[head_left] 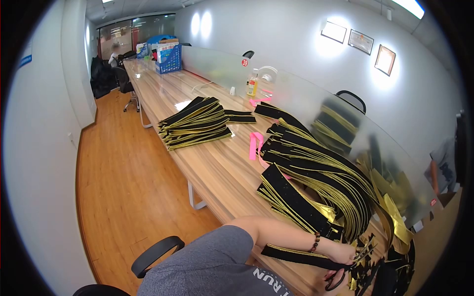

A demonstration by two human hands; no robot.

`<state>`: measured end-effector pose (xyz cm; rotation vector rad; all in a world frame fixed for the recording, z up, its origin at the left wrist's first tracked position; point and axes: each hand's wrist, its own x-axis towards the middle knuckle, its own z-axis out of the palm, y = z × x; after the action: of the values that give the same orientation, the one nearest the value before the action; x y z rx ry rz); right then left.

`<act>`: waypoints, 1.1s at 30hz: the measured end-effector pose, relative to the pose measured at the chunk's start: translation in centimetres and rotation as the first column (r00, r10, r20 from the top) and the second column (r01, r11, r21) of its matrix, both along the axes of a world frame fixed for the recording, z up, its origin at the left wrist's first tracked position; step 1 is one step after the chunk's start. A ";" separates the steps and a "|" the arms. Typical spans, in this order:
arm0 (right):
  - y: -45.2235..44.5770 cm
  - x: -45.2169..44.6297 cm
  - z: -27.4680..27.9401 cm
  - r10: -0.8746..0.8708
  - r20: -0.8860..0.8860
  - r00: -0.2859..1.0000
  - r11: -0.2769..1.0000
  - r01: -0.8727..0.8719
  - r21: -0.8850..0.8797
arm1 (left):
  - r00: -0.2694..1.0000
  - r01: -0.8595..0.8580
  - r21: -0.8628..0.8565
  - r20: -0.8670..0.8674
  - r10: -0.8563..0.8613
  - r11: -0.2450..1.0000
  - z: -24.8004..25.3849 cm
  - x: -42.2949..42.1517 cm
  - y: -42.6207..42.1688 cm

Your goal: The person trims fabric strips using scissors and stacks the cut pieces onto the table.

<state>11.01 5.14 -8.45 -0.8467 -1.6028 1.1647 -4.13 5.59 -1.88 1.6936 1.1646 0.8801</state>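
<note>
My left hand, with a beaded bracelet at its wrist, is closed on the end of a black strip with yellow edges. Just below it, fingers of my right hand are wrapped round the black loop handles of scissors; the blades are hard to make out. Small black and gold offcuts lie scattered beside both hands. Close above my left forearm rests a stack of cut black strips, and beyond it a large bundle of long strips curves down the table.
Another fanned stack of strips sits farther along the wooden table. Pink ribbon lies by the bundle. A frosted divider runs along the far side, with a bottle and a blue box farther off. A chair armrest is near.
</note>
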 end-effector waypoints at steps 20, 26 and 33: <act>1.5 2.0 -1.7 0.235 -0.130 0.963 0.955 -0.253 -0.153 | 0.964 0.231 -0.326 0.206 -0.170 0.917 -0.9 0.3 1.1; 1.3 1.9 -1.6 0.167 -0.084 0.982 0.967 -0.180 -0.180 | 0.963 0.197 -0.357 0.244 -0.113 0.913 -1.3 0.5 1.1; 1.5 1.6 -2.1 0.129 -0.111 0.985 0.976 -0.146 -0.163 | 0.949 0.224 -0.349 0.292 -0.122 0.910 -1.9 0.3 1.7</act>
<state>12.56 6.64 -10.59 -0.7821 -1.5142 1.4377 -3.83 7.24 -3.82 1.2957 0.9151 0.6908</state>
